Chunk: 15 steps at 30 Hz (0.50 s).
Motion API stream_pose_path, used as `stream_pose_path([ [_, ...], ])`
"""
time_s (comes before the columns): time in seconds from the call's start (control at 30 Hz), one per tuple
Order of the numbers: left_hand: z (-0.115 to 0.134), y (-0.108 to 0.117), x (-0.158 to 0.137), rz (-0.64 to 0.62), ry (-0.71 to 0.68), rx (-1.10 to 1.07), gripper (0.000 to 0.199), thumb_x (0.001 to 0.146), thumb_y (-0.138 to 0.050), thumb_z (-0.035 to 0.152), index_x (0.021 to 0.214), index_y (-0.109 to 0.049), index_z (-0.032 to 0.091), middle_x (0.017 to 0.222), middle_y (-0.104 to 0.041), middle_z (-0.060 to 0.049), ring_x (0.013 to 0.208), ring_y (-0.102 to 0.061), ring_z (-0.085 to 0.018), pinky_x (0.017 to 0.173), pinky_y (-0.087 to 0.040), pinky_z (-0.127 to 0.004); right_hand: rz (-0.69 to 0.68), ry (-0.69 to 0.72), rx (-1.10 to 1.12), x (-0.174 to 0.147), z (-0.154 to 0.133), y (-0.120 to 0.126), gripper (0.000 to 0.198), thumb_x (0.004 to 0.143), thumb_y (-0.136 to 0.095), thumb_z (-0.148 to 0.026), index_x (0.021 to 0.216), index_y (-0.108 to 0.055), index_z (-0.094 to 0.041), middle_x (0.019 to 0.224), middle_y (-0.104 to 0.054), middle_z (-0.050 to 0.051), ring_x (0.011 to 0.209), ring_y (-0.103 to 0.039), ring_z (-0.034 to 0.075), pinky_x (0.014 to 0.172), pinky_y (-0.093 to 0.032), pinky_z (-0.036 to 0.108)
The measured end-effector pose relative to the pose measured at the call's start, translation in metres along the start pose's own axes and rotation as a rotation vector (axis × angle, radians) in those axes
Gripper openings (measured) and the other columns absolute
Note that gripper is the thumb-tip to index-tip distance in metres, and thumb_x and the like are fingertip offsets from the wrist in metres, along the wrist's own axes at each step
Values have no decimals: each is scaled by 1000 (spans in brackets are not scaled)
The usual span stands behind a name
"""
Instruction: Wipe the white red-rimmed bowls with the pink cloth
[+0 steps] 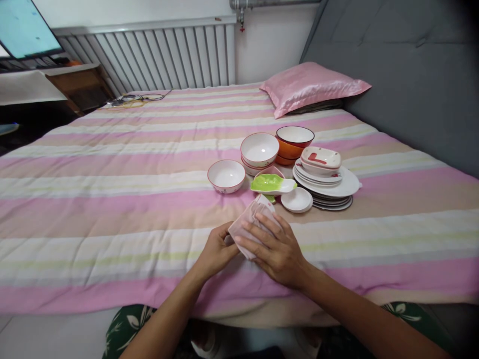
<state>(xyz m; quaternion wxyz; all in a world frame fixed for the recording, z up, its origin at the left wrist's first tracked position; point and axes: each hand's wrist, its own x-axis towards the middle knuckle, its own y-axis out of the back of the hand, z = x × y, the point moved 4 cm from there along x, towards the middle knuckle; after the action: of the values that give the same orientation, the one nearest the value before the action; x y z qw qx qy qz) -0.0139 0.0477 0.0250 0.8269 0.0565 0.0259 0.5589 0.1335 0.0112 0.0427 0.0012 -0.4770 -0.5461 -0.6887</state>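
In front of me, near the bed's front edge, a pale pink cloth [244,230] lies over a small white dish [265,201]. Only the dish's rim with pink-red marks shows; the cloth hides the rest. My left hand [220,249] grips the dish and cloth from the left, its fingers partly hidden underneath. With fingers stretched across the top, my right hand [279,247] presses the cloth onto the dish. Just beyond are a green leaf-shaped dish [267,183], small white saucers [297,200] and a single white bowl [226,176] with a red rim.
Stacked white bowls [260,149], orange bowls [290,150] and a pile of plates [350,182] topped by rectangular dishes [321,157] stand farther right. A pink pillow [314,85] lies by the grey headboard [404,75]. Cables [138,98] rest on the striped bedspread [112,199].
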Motion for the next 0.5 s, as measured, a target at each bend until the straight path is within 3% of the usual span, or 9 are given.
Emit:
stream_pose_path([
  [0.13, 2, 0, 1, -25, 30, 70, 24, 70, -71, 33, 68, -56, 13, 65, -52, 3, 64, -46, -11, 62, -37, -21, 34, -188, 150, 2, 18, 3, 41, 90, -49, -29, 131, -49, -27, 143, -41, 6, 136, -27, 28, 107, -28, 50],
  [0.23, 3, 3, 1, -98, 83, 128, 29, 70, -71, 37, 66, -55, 13, 63, -49, 3, 61, -41, -9, 58, -33, -21, 31, -322, 338, 2, 29, 5, 41, 93, -43, -29, 133, -45, -25, 147, -35, 5, 136, -26, 26, 109, -27, 49],
  [0.5, 11, 15, -3, -341, 104, 428, 23, 69, -71, 34, 70, -63, 12, 65, -54, 2, 64, -46, -12, 58, -34, -22, 21, -576, 799, -1, 44, -2, 39, 95, -37, -37, 132, -47, -29, 143, -41, 3, 133, -34, 22, 112, -25, 44],
])
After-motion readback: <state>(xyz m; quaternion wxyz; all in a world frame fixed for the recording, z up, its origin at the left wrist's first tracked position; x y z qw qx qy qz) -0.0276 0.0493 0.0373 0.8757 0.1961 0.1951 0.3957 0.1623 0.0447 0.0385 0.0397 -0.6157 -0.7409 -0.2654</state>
